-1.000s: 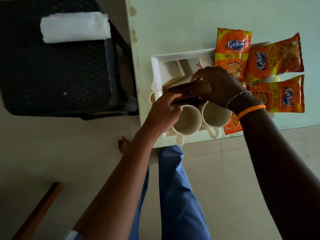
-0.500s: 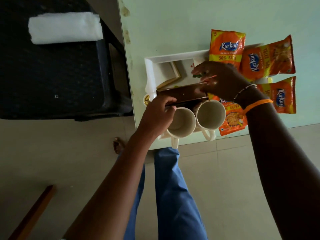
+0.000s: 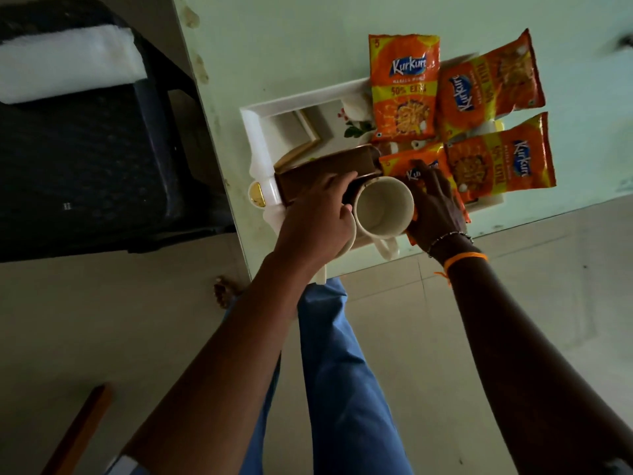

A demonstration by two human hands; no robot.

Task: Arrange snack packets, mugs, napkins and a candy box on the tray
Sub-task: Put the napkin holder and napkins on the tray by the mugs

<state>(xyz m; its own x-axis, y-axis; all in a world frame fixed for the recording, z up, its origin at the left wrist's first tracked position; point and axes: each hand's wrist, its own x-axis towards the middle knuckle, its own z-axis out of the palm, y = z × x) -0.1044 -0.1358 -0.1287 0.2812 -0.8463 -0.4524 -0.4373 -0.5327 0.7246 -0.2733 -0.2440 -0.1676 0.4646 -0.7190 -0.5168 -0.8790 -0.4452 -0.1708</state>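
A white tray (image 3: pixel 260 113) lies on the pale green tabletop (image 3: pixel 291 46), near its front edge. The left hand (image 3: pixel 320 217) grips the brown candy box (image 3: pixel 325 169), fingers curled over its near side, and covers most of one cream mug (image 3: pixel 349 241). A second cream mug (image 3: pixel 383 207) stands upright just beside it. The right hand (image 3: pixel 433 207) lies flat on an orange Kurkure packet (image 3: pixel 411 162), fingers spread and straight. Three more Kurkure packets (image 3: pixel 404 87) (image 3: pixel 489 84) (image 3: pixel 500 159) lie across the tray's right part. White napkins (image 3: pixel 291 126) sit in the tray's far left corner. A dark stool (image 3: pixel 85 142) with a white folded cloth (image 3: pixel 65 65) stands left of the tabletop.
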